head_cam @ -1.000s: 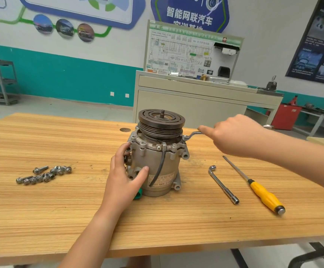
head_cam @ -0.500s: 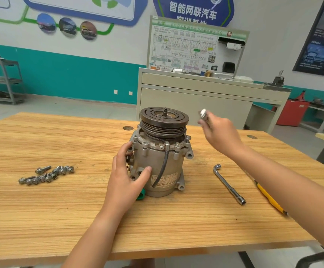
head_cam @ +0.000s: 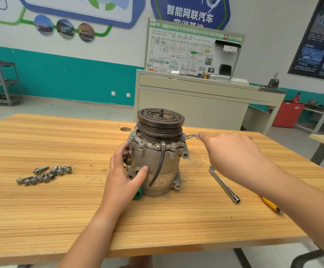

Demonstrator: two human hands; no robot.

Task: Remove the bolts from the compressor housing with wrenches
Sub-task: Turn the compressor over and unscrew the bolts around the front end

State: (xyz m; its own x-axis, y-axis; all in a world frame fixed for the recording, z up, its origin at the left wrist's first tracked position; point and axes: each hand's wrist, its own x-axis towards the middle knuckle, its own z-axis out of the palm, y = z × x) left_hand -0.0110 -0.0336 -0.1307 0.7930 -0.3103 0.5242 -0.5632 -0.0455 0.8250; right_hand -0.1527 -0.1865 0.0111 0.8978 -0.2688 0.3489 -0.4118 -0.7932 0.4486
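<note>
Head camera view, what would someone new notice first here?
A grey compressor stands upright on the wooden table, dark pulley on top. The left hand grips its side; the right hand holds a wrench at its upper right rim. Loose bolts lie in a pile to its left.

Open tabletop (head_cam: 91, 147) between bolts (head_cam: 44, 175) and compressor (head_cam: 171, 167)

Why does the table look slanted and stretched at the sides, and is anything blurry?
Head view: the wide-angle lens leans and stretches things near the edges, like the table and the dark poster; light is soft and even, with only faint shadows beside the compressor; the compressor looks sharp, while the right hand gripping the wrench and the yellow screwdriver handle look a bit soft.
</note>
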